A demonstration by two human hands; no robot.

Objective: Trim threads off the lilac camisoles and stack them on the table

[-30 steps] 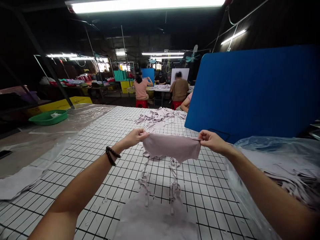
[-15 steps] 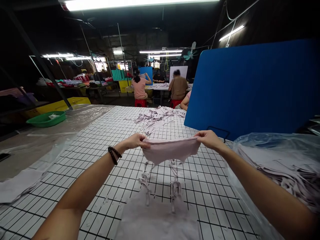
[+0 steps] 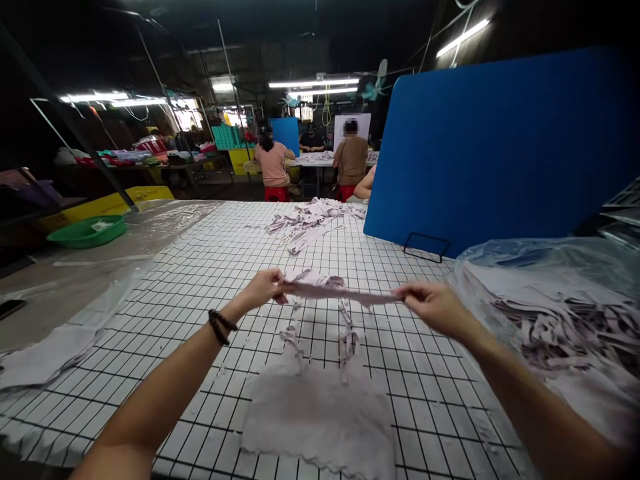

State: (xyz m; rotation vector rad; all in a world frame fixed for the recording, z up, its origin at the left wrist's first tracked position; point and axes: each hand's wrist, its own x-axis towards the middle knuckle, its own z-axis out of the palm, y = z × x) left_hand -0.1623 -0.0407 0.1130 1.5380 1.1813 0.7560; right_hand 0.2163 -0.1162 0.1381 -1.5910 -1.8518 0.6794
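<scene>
A pale mauve camisole (image 3: 320,413) lies flat on the grid-patterned table cover, its lower edge towards me. Two knotted straps (image 3: 291,340) run from it up to a stretched band of the same cloth (image 3: 345,293), which hangs above the table between my hands. My left hand (image 3: 267,287) pinches the band's left end, with a dark beaded bracelet on that wrist. At the right end, my right hand (image 3: 427,305) grips the cloth between thumb and fingers. Behind the band, part of the cloth bunches up.
A heap of mauve cloth pieces (image 3: 320,217) lies farther back. To the right stand a blue board (image 3: 490,153) with a wire stand (image 3: 427,248) and a plastic bag (image 3: 550,250) of stacked cloth. A green basin (image 3: 87,232) sits left. Co-workers sit beyond.
The held cloth, which hung as a broad panel, is now seen as a narrow, taut band. My right hand has moved slightly down and outward. The view has tilted down.
</scene>
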